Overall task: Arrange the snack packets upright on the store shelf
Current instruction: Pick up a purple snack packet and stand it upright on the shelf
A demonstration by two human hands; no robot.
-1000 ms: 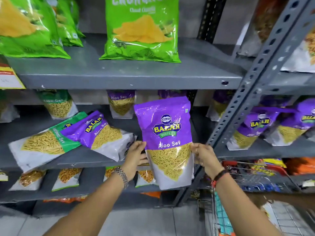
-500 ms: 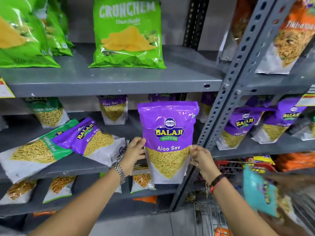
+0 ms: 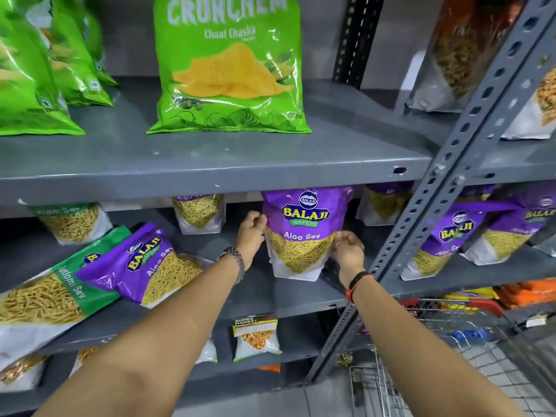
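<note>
A purple Aloo Sev packet (image 3: 304,227) stands upright on the middle grey shelf (image 3: 270,296), its top just under the shelf above. My left hand (image 3: 251,231) grips its left edge and my right hand (image 3: 346,249) grips its lower right side. To the left, a second purple Aloo Sev packet (image 3: 150,266) lies tilted on top of a green Ratlami Sev packet (image 3: 45,296), both lying down near the shelf's front edge. Further back, another purple packet (image 3: 200,212) and a green one (image 3: 75,221) stand upright.
The top shelf (image 3: 210,167) holds green Crunchem chip bags (image 3: 228,64). A slotted grey upright post (image 3: 445,182) stands just right of my right hand. More purple packets (image 3: 451,239) lean on the right-hand shelf. A wire shopping trolley (image 3: 451,341) is at the lower right.
Both hands have pushed the purple Aloo Sev packet from in front of the shelf edge back onto the middle shelf, where it now stands upright. The view has moved closer.
</note>
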